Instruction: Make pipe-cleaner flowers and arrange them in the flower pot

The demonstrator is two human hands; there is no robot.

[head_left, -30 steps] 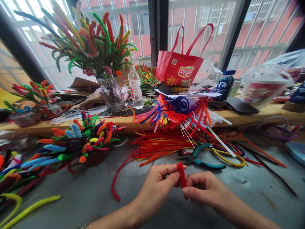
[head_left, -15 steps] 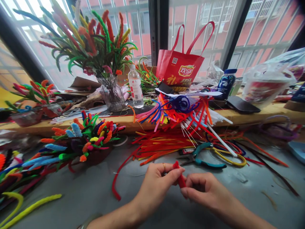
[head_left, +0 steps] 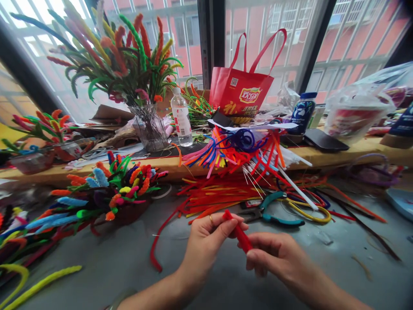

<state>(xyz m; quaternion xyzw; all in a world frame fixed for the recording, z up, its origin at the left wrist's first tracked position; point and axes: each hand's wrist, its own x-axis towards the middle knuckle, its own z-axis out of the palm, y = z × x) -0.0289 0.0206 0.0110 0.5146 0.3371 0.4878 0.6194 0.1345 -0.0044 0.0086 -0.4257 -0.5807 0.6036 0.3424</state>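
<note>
A short, thick piece of red pipe cleaner (head_left: 241, 237) slants between my two hands above the grey table. My left hand (head_left: 209, 241) pinches its upper end between thumb and fingers. The lower end sits between the thumb and curled fingers of my right hand (head_left: 274, 256), with some fingertips blurred. Just beyond my hands lie teal-handled pliers (head_left: 271, 211). A pile of long red and orange pipe cleaners (head_left: 206, 196) is spread behind them. To the left of my left hand, a single curved red pipe cleaner (head_left: 154, 249) rests on the table near a thin wire.
Bunched colourful pipe cleaners (head_left: 125, 189) crowd the left side, with yellow strips (head_left: 48, 282) in front. On the wooden ledge (head_left: 335, 157) stand a glass vase (head_left: 150, 133) of fuzzy flowers, a water bottle (head_left: 181, 118), a red bag (head_left: 240, 94) and a dark phone (head_left: 325, 140).
My hands have moved apart slightly, my left one leftward and up, so more of the red piece shows between them. The whole view has shifted a little.
</note>
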